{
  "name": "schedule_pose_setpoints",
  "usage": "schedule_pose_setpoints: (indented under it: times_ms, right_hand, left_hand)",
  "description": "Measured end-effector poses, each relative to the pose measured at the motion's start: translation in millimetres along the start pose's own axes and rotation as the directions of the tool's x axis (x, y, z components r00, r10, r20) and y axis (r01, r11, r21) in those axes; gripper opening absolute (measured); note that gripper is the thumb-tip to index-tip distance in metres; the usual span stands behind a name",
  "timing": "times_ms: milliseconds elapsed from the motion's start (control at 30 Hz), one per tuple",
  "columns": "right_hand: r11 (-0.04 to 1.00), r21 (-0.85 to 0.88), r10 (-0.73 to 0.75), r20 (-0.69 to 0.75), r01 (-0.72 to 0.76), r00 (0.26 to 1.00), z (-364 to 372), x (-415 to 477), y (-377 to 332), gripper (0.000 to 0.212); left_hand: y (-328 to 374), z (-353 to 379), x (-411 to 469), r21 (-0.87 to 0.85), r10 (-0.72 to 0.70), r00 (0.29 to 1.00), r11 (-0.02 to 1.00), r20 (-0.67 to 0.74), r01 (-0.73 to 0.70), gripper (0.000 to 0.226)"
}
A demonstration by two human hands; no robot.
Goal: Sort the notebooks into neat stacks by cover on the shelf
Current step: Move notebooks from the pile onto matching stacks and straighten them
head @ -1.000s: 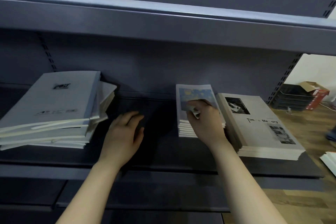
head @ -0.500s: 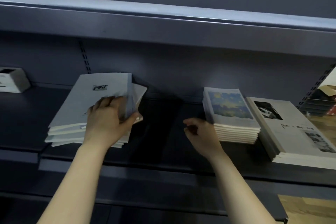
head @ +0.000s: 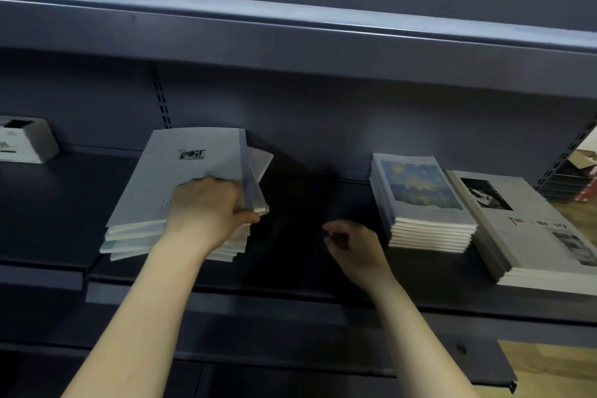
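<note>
Notebooks lie in three lots along the dark shelf [head: 290,271] that crosses the middle of the frame. Left of centre is a messy pile [head: 151,229] with pale grey covers, its edges fanned out and out of line, the top cover carrying a small dark logo. The left hand [head: 206,207] lies on this pile, its fingers bent over the top cover and its thumb tucked against the right edge, so that it grips the uppermost notebooks, which are lifted a little at that side. To the right of centre the right hand [head: 355,239] hangs over a bare part of the shelf, its fingers curled in toward the palm and holding nothing; it is near the next stack but not touching it. That blue-and-yellow stack [head: 423,203] is squared up neatly, with a painted picture on its cover. Just beside it, at the right edge of the frame, sits a larger stack [head: 533,236] with grey covers, a black-and-white photo and dark lettering; whether the two stacks touch is hard to tell. At the far left of the shelf stands a small white box [head: 26,142]. An upper shelf [head: 290,39] runs across the top of the frame. At the far right, past the shelving, a wooden floor [head: 578,213] and a cardboard box [head: 581,155] show.
</note>
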State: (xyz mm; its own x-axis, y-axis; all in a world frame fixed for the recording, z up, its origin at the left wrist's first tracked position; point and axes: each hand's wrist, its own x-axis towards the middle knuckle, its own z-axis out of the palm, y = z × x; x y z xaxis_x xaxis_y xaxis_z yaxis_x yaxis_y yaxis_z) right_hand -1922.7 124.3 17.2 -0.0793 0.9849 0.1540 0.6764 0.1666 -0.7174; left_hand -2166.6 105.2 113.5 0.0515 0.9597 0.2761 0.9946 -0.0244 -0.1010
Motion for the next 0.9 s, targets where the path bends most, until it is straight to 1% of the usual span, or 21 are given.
schedule_pose_setpoints:
  times_ms: [67,133,200,300,400,500,633,733,800,867,900]
  right_hand:
    - [1.000,0.004,0.000,-0.018,0.000,1.000,-1.8,-0.4,0.5,0.026]
    - [1.000,0.009,0.005,-0.033,-0.005,0.999,-3.4,-1.3,0.4,0.026]
    - [1.000,0.013,0.013,-0.037,-0.013,0.999,-3.4,-2.1,0.3,0.026]
    - [1.000,0.018,0.008,-0.037,-0.007,0.999,-1.0,-3.4,0.1,0.025]
    - [1.000,0.025,0.003,-0.040,-0.002,0.999,2.3,-4.3,-0.1,0.025]
    - [1.000,0.021,-0.004,-0.033,0.004,0.999,3.5,-5.0,-1.5,0.025]
    - [0.999,0.033,-0.003,-0.044,0.005,0.999,-2.4,-5.3,-0.1,0.024]
    - [0.999,0.041,0.003,-0.048,-0.001,0.999,-7.4,-7.1,3.1,0.025]
    - [0.999,0.041,0.006,-0.039,-0.005,0.999,-9.5,-8.8,6.4,0.025]
    - [0.999,0.033,0.006,-0.032,-0.005,0.999,-11.0,-11.0,9.8,0.025]
    - [0.999,0.036,0.004,-0.033,-0.003,0.999,-11.8,-11.7,11.2,0.025]
  left_hand:
    - [3.1,-0.3,1.1,0.034,0.060,0.998,0.998,0.014,-0.061,0.046]
    - [3.6,-0.2,0.2,0.037,0.098,0.995,0.994,-0.004,-0.098,0.045]
    - [1.1,-1.0,-1.8,0.035,0.115,0.993,0.993,-0.029,-0.114,0.045]
    - [0.4,-1.1,-4.9,0.087,0.137,0.988,0.988,-0.065,-0.131,0.049]
    - [4.8,2.6,-8.2,0.155,0.150,0.982,0.979,-0.118,-0.131,0.042]
    - [12.5,4.8,-8.0,0.196,0.103,0.986,0.978,-0.131,-0.076,0.033]
    - [25.3,5.1,-6.8,0.210,-0.013,0.997,0.977,-0.080,0.030,0.025]
    - [19.8,3.5,-11.7,0.124,-0.100,0.986,0.985,-0.136,0.117,0.012]
    - [13.9,8.4,-13.4,0.035,-0.104,0.977,0.993,-0.188,0.113,0.015]
    - [10.4,11.9,-15.5,0.017,-0.086,0.970,0.996,-0.228,0.092,0.018]
    - [9.4,12.5,-16.2,-0.003,-0.071,0.963,0.997,-0.261,0.073,0.016]
